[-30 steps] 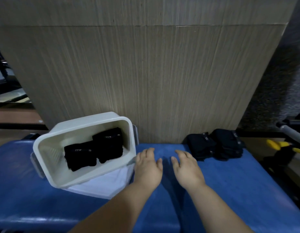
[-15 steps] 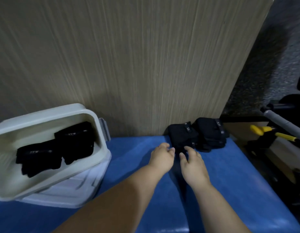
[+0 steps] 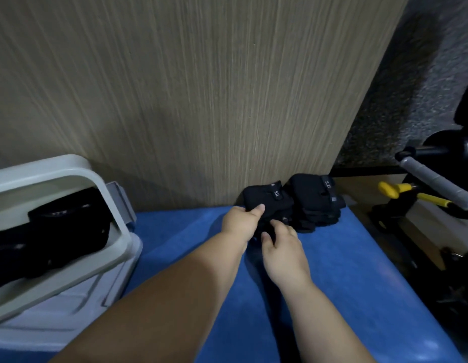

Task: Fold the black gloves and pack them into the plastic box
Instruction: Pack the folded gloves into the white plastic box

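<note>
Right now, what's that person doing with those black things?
A person is packing black gloves. The left hand and the right hand both grip the nearer glove bundle on the blue mat. A second glove bundle lies just beside it. Packed gloves already sit in the tilted plastic box.

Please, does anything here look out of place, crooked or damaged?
Yes. The plastic box at the left does not stand flat: it is tilted, propped on a pale plastic piece under it, its opening tipped toward the camera. The folded gloves inside lie against its lower side. Nothing looks spilled or damaged.
</note>
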